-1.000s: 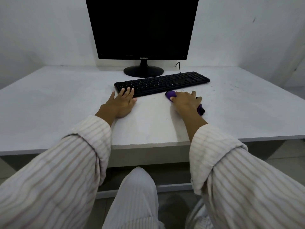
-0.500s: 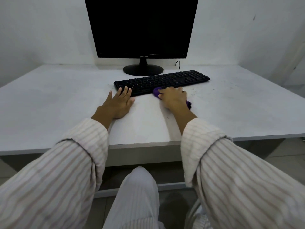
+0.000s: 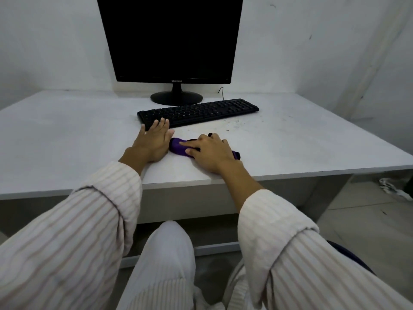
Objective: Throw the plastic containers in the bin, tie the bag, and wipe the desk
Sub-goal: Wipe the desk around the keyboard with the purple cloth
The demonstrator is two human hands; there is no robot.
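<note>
White desk (image 3: 67,139): left hand (image 3: 152,142) spread flat, right hand (image 3: 212,151) presses purple cloth (image 3: 178,147).

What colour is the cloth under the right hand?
Purple cloth, with a dark part; seen in the head view.

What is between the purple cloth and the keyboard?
Only bare desk between the purple cloth and the keyboard, in the head view; dark specks lie farther right.
</note>
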